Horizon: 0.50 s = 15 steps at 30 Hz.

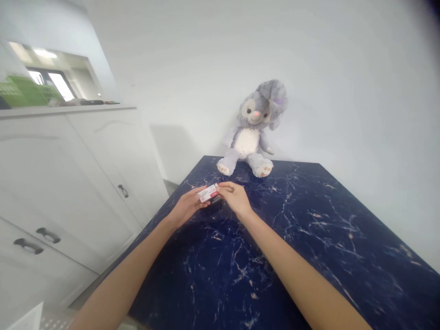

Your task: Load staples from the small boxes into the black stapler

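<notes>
Between my two hands is a small white box with red print (208,193), tilted just above the dark blue marbled table (220,256). My left hand (187,206) grips its left end, thumb on the upper side and fingers below. At the right end, my right hand (235,197) pinches the box with thumb and forefinger. Something dark shows right under the box; I cannot make out what it is. Beyond my hands a grey plush rabbit (249,137) sits on the table's far end, its feet toward me.
White cabinets (89,169) with dark handles stand along the left. On their top are a green basket (27,91) and several small items. A white wall (343,101) rises behind the rabbit and along the right. A white object (29,318) shows at the lower left.
</notes>
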Available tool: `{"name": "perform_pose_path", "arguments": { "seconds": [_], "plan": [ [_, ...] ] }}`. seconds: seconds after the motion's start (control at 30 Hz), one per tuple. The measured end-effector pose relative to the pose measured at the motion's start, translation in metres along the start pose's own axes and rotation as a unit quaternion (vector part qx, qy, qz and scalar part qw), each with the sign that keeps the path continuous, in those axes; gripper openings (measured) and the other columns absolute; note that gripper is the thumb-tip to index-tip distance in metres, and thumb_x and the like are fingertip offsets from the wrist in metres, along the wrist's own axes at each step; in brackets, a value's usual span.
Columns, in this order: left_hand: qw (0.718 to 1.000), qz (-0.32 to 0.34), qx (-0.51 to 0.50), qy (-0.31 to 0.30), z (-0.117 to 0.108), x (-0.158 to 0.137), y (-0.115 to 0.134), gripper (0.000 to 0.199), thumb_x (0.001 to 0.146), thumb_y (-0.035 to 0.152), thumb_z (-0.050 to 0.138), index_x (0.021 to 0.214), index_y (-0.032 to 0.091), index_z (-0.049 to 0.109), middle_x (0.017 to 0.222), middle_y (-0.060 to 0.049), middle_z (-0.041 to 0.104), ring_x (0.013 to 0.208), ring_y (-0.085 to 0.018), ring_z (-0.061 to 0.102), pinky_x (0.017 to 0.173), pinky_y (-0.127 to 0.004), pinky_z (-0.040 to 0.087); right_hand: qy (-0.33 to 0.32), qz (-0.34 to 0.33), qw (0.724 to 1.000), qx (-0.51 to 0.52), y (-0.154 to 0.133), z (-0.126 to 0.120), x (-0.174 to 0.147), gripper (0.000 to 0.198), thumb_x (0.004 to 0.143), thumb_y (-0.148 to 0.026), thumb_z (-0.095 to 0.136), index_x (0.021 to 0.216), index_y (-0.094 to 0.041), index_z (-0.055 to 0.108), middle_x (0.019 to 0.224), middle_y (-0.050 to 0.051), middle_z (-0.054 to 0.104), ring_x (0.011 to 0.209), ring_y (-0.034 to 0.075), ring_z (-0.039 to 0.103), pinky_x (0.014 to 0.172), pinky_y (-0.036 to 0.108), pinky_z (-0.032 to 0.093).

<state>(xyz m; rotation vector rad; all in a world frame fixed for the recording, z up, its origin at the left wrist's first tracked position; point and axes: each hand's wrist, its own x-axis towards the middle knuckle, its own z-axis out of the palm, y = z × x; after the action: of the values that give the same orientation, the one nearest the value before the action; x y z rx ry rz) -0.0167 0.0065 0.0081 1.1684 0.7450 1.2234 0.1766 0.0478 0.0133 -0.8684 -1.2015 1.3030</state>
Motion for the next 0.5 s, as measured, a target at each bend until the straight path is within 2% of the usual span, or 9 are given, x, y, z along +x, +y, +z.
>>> {"name": "perform_pose_path", "arguments": {
  "seconds": [0.1,0.17,0.23,0.3,0.37,0.43,0.5],
  "plan": [
    [0.996,0.039,0.077,0.034,0.004,-0.001,-0.002,0.048,0.081,0.031,0.076,0.125,0.017,0.063,0.119,-0.012,0.069,0.092,-0.022,0.071,0.092,-0.04,0.054,0.043,-0.01,0.999,0.017,0.002,0.004,-0.004,0.023,0.076,-0.036,0.068,0.088,-0.017,0.072,0.089,0.007,0.076,0.082,0.021,0.073,0.081,0.035,0.059],
    [0.993,0.043,0.101,0.037,0.006,-0.001,-0.003,0.05,0.081,0.034,0.076,0.126,0.018,0.062,0.117,-0.012,0.07,0.093,-0.023,0.071,0.093,-0.042,0.054,0.063,-0.05,0.996,-0.046,0.0,0.007,-0.01,0.023,0.081,-0.038,0.064,0.09,-0.019,0.073,0.092,0.006,0.076,0.084,0.022,0.073,0.081,0.036,0.059],
    [0.991,0.045,0.117,0.04,0.006,-0.001,-0.004,0.053,0.08,0.037,0.076,0.128,0.019,0.061,0.116,-0.011,0.07,0.093,-0.023,0.07,0.093,-0.042,0.055,0.044,-0.106,0.982,-0.15,-0.002,0.008,-0.015,0.023,0.084,-0.037,0.061,0.095,-0.022,0.075,0.095,0.004,0.077,0.085,0.021,0.072,0.083,0.036,0.057],
    [0.989,0.048,0.129,0.048,0.005,0.0,-0.004,0.056,0.078,0.038,0.077,0.129,0.019,0.061,0.115,-0.011,0.07,0.093,-0.022,0.07,0.092,-0.041,0.055,0.008,-0.134,0.967,-0.216,-0.003,0.009,-0.019,0.023,0.086,-0.034,0.059,0.102,-0.025,0.074,0.099,0.002,0.076,0.083,0.019,0.072,0.084,0.035,0.057],
    [0.988,0.054,0.136,0.058,0.003,0.001,-0.004,0.056,0.078,0.039,0.077,0.127,0.019,0.061,0.113,-0.011,0.071,0.092,-0.021,0.07,0.089,-0.039,0.055,-0.022,-0.133,0.967,-0.218,-0.001,0.009,-0.02,0.026,0.087,-0.033,0.058,0.109,-0.026,0.072,0.103,0.002,0.076,0.084,0.019,0.072,0.083,0.034,0.057],
    [0.983,0.069,0.148,0.08,0.0,0.002,-0.002,0.053,0.079,0.04,0.075,0.125,0.018,0.062,0.109,-0.01,0.072,0.088,-0.019,0.069,0.085,-0.035,0.056,-0.04,-0.139,0.97,-0.195,0.005,0.008,-0.018,0.033,0.089,-0.033,0.057,0.12,-0.026,0.066,0.112,0.004,0.074,0.096,0.02,0.071,0.088,0.034,0.055],
    [0.97,0.087,0.187,0.131,-0.005,0.003,0.0,0.049,0.08,0.042,0.073,0.122,0.018,0.063,0.103,-0.008,0.073,0.081,-0.017,0.068,0.078,-0.031,0.056,-0.005,-0.153,0.969,-0.194,0.014,0.004,-0.014,0.038,0.091,-0.033,0.053,0.127,-0.023,0.06,0.122,0.007,0.07,0.107,0.02,0.067,0.094,0.035,0.052]
  ]
}}
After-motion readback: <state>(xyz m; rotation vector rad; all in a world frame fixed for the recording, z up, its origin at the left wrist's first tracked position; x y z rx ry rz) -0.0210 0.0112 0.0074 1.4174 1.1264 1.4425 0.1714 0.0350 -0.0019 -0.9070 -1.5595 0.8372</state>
